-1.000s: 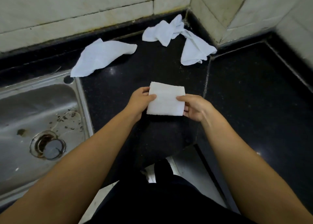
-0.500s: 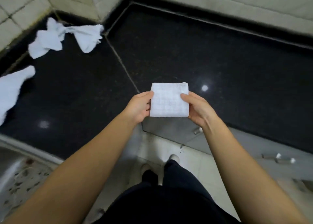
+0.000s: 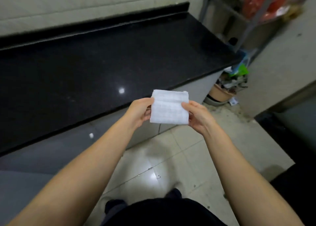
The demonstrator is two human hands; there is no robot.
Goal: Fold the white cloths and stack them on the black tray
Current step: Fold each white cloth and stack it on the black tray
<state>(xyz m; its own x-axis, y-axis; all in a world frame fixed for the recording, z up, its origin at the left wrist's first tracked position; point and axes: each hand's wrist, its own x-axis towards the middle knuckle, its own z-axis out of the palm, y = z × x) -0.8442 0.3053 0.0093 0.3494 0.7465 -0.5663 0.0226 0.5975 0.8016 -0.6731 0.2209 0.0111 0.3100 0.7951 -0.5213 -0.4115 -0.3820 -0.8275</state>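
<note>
Here, in the head view, we hold the folded white cloth (image 3: 169, 109) in the air at the centre of the frame, over the front edge of the black bench (image 3: 102, 58) and the tiled floor (image 3: 171, 157). Our left hand (image 3: 139, 112) pinches its left edge, thumb on top, and our right hand (image 3: 196, 116) pinches its right edge the same way, so both hands are grasping it and neither is nearer than the other. The cloth is nearly square, slightly taller than wide, and tilted only a little.

The black tray does not show anywhere in this view, so we cannot tell which way it lies from our hands; we judge the next move depends on finding it first. At the right of the frame a tan basin (image 3: 220, 93) on the floor holds cluttered rubbish, below a metal shelf rack (image 3: 248, 20) at upper right.
</note>
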